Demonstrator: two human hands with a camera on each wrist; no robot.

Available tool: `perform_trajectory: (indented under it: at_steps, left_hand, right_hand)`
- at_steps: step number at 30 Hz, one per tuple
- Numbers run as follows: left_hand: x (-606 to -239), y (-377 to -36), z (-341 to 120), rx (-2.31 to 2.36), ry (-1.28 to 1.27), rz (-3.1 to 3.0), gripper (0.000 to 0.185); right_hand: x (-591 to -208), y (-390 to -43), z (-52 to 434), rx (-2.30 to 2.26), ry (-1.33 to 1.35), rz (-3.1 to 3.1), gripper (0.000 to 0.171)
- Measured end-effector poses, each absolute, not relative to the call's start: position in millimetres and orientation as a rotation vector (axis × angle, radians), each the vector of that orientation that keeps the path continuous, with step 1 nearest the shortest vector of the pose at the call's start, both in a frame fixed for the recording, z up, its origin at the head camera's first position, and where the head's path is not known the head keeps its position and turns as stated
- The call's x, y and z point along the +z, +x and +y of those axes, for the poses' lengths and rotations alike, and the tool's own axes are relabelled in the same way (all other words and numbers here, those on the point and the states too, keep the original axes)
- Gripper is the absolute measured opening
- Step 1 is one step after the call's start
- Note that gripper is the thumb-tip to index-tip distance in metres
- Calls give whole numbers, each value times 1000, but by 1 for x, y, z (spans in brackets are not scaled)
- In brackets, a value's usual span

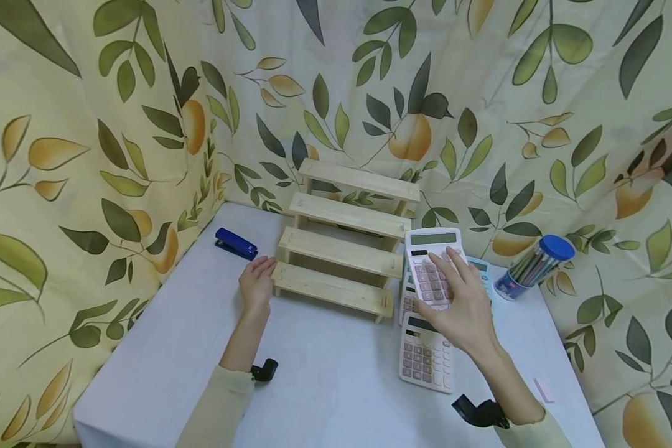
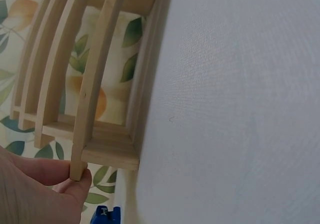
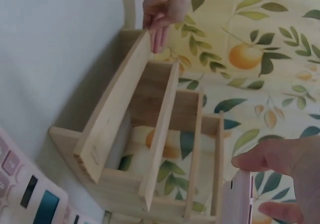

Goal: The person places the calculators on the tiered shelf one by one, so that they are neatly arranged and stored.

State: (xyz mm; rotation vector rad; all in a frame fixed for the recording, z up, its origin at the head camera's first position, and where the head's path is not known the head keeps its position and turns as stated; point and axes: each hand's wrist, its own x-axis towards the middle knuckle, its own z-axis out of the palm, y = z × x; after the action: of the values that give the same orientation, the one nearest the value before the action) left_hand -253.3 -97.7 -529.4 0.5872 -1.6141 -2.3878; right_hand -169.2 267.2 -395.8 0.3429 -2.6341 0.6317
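A stepped wooden rack (image 1: 336, 286) with several tiers stands on the table. My left hand (image 1: 256, 287) is at the left end of its lowest tier; in the left wrist view, thumb and fingers pinch the tip of that board (image 2: 86, 109). My right hand (image 1: 465, 308) grips a white-and-pink calculator (image 1: 420, 239) by its sides, screen up, near the rack's right side. Edge-on, this calculator (image 3: 237, 196) shows between thumb and fingers in the right wrist view. Below it lies another pink calculator (image 1: 425, 358). A third pink one and a blue calculator (image 1: 480, 266) are partly hidden.
A blue stapler (image 1: 236, 244) lies left of the rack. At the back right stands a blue-lidded clear tub (image 1: 532, 267) of pens or sticks. A small pink piece (image 1: 544, 391) lies near the right edge. Leaf-patterned curtains hang behind the table (image 1: 325, 386).
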Motion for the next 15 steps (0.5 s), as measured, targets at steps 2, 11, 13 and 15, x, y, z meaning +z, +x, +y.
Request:
perform_trajectory:
  at_steps: [2,11,13,15]
  left_hand:
    - [-529,-253,-98,-2391,578,-1603,72]
    - [-529,-253,-100,-2390,563,-1587,65]
    - [-530,-253,-100,-2388,560,-1589,63]
    - [-532,-253,-100,-2388,561,-1594,64]
  right_hand:
    - [-394,-175,263,637,361,-2624,86]
    - [-384,-197,244,638,398,-2630,86]
    - [-382,-201,240,644,402,-2636,86]
    - [-381,-206,236,652,412,-2632,87]
